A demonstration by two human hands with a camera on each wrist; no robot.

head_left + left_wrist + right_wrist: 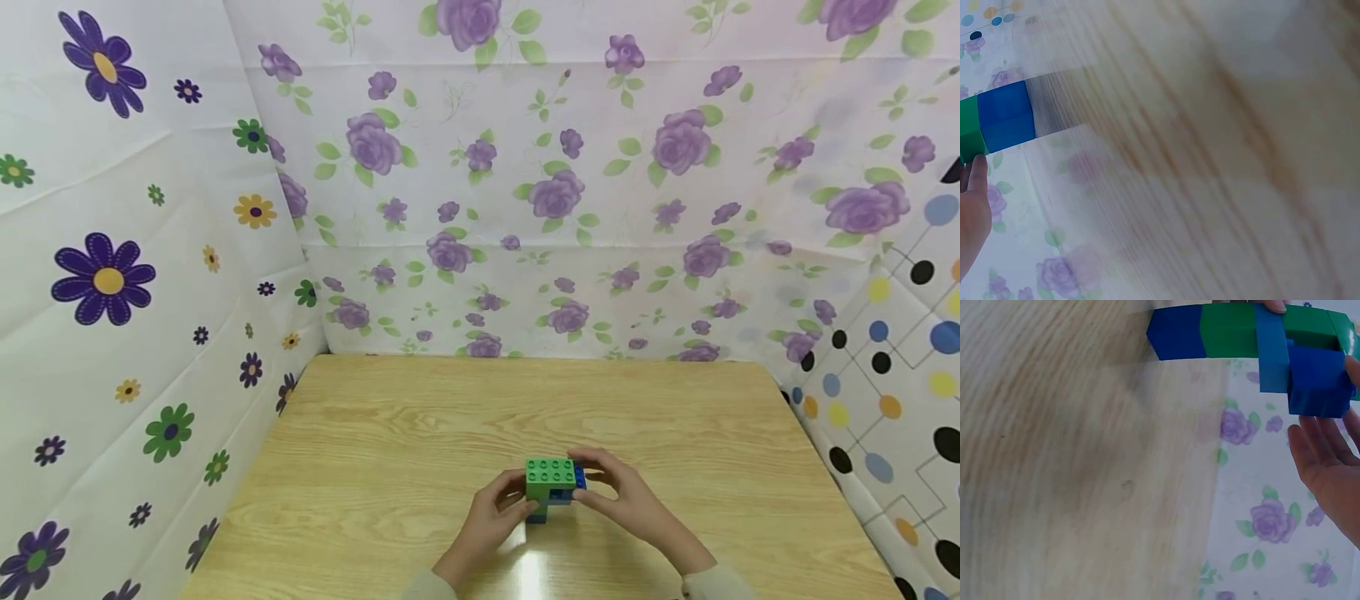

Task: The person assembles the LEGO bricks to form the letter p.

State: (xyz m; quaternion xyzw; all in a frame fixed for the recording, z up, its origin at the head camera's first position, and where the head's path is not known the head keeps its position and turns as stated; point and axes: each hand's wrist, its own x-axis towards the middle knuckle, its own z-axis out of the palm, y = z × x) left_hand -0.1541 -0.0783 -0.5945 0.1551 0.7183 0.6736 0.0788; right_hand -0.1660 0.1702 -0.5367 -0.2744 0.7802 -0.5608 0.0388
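Note:
Toy building bricks stand joined in a stack on the table, with a studded green brick (550,471) on top and a dark blue brick (537,518) at the bottom. My left hand (491,508) grips the stack's left side, thumb in front. On the right, a small dark blue brick (1319,378) sits against the upper part, beside a lighter blue brick (1272,353) that juts sideways. My right hand (622,492) pinches the small dark blue brick, thumb in front and fingers behind. In the left wrist view only the stack's lower end and part of the left hand (974,215) show.
The wood-grain table (390,433) reaches back to a white cloth with purple roses (555,196). Flower-printed cloth (172,292) hangs at the left, and dotted cloth (900,375) at the right. A bright reflection lies on the tabletop in front of the stack.

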